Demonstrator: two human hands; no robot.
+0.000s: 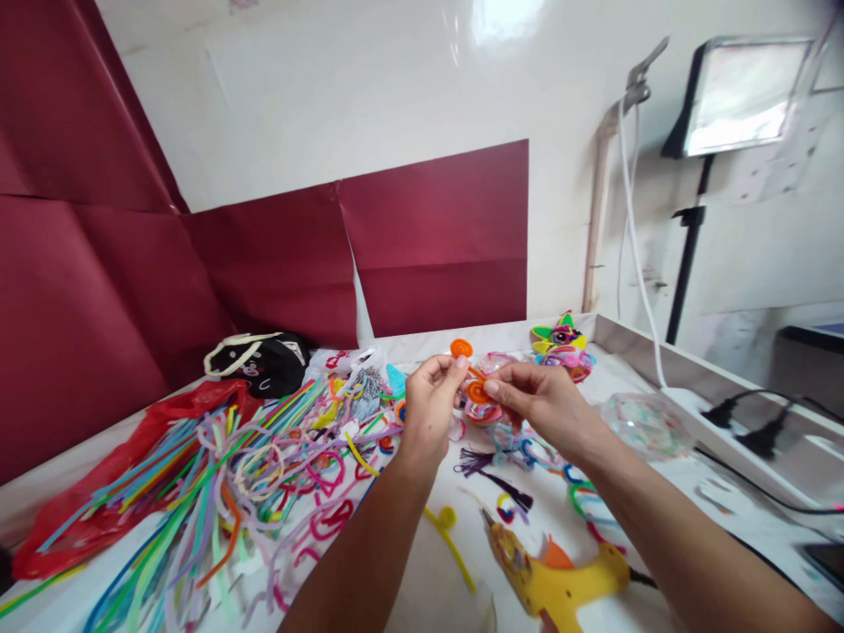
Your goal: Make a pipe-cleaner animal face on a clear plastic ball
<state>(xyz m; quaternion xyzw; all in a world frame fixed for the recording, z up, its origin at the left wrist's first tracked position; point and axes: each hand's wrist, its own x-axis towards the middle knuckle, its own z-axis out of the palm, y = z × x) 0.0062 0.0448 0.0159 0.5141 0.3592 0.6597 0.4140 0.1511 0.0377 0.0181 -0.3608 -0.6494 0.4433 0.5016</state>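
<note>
My left hand (432, 406) and my right hand (537, 403) meet above the middle of the white table (422, 580). Both pinch a small orange pipe-cleaner spiral piece (476, 392), held between thumbs and fingertips. A clear, pinkish round piece sits just behind the spiral; how it is joined to the spiral I cannot tell. Under my hands lie a dark purple tassel (491, 470) and several coloured pipe-cleaner loops.
A big heap of coloured pipe cleaners (217, 475) on a red plastic bag (98, 501) fills the left. A yellow glue gun (557, 576) lies near the front. A black bag (260, 362), a finished colourful ornament (563, 345), a clear round ball (646, 424), cables and a lamp stand (686, 255) sit behind and right.
</note>
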